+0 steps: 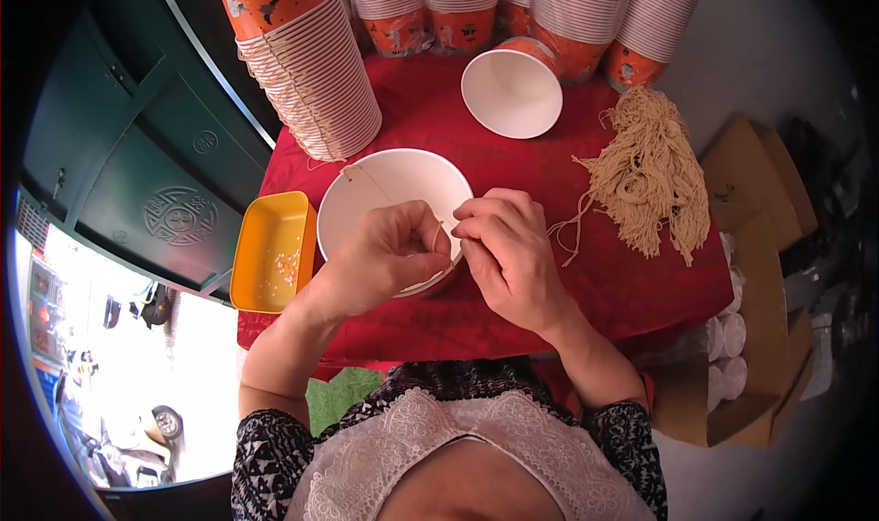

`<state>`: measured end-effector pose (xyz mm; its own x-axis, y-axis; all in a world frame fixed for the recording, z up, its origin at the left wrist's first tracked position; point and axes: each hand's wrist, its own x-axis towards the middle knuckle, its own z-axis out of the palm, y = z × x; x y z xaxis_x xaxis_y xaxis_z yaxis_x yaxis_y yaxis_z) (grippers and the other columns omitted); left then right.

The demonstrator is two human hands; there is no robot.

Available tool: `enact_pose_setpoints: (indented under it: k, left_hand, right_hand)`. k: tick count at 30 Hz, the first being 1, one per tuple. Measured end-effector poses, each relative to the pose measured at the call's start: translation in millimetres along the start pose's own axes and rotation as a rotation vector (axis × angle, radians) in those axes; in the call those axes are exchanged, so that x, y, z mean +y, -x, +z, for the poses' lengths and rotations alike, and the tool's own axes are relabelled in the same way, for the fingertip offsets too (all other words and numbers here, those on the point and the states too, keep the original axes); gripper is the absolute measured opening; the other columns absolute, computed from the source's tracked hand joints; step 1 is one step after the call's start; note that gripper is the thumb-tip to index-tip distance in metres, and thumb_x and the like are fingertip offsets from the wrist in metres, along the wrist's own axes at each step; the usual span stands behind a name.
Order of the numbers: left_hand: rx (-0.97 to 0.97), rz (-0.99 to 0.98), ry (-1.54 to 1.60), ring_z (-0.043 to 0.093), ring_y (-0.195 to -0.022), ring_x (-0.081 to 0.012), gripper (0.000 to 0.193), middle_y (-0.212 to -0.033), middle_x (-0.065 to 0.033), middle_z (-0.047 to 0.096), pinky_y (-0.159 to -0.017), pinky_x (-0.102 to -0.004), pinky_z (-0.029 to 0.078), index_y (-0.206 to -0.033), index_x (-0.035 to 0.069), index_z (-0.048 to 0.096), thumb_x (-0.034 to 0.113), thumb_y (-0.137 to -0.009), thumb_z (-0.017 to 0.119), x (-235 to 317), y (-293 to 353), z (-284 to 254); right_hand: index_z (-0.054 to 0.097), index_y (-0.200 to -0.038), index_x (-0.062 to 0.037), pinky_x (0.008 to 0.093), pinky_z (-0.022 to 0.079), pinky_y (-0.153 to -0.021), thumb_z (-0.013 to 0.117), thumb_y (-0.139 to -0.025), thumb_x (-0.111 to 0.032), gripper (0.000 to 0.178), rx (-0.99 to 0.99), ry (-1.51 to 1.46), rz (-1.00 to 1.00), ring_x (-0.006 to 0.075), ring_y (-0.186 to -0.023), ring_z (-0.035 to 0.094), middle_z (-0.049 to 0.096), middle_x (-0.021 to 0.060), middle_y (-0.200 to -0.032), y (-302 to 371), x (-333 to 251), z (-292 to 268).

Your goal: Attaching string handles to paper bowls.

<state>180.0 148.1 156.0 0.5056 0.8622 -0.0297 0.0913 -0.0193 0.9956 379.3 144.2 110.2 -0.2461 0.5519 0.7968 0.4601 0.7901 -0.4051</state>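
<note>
A white paper bucket (385, 168) stands upright near the front of the table, with a thin tan string (385, 194) tied at its far left rim and running across its mouth. Over the bucket's right side, my left hand (389, 251) pinches the string, and a short loop of it shows at the fingertips. Close beside it, my right hand (508, 260) has thumb and fingers pressed together; what lies between them is too small to make out. Left of the bucket is a yellow tray (245, 255) holding small white and orange bits.
A leaning stack of paper buckets (311, 81) with strings stands at the far left, and more stacks (577, 13) line the back. One bucket (513, 93) lies tipped. A bundle of tan strings (645, 168) covers the right of the red cloth (494, 324). Cardboard boxes (760, 310) stand beyond.
</note>
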Motion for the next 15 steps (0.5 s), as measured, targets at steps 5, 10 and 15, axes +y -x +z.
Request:
enact_pose_setpoints:
  k: [5, 10, 15]
  left_hand:
    - [0.037, 0.165, -0.144, 0.057, -0.075, -0.0069, 0.013, -0.083, -0.0005, 0.061, -0.066, -0.0226, 0.048, -0.087, 0.001, 0.057, -0.005, -0.085, 0.068, -8.3, 0.9, 4.2]
    - [0.183, 0.405, -0.544, 0.061, -0.07, -0.0165, 0.017, -0.079, -0.0079, 0.059, -0.063, -0.0287, 0.048, -0.086, 0.002, 0.053, -0.007, -0.083, 0.067, -5.9, 6.8, 15.9]
    - [0.307, 0.524, -0.785, 0.057, -0.063, -0.0323, 0.024, -0.079, -0.0139, 0.053, -0.056, -0.0408, 0.046, -0.086, 0.003, 0.048, -0.007, -0.08, 0.069, -4.3, 10.2, 25.3]
  right_hand:
    - [0.066, -0.089, -0.0039, 0.0413, 0.041, -0.088, 0.069, -0.08, -0.002, 0.01, -0.077, 0.016, 0.023, 0.0278, -0.107, 0.053, 0.061, 0.0056, -0.103, -0.3, -1.7, 0.3]
    - [0.069, -0.093, -0.0024, 0.0407, 0.039, -0.089, 0.069, -0.077, 0.001, 0.016, -0.128, -0.061, 0.059, 0.0281, -0.106, 0.048, 0.057, 0.0047, -0.102, -0.9, -2.5, -0.4]
    - [0.071, -0.098, -0.0027, 0.0409, 0.038, -0.09, 0.069, -0.076, 0.001, 0.022, -0.157, -0.075, 0.089, 0.028, -0.108, 0.047, 0.056, 0.0051, -0.105, -0.3, -3.3, -0.6]
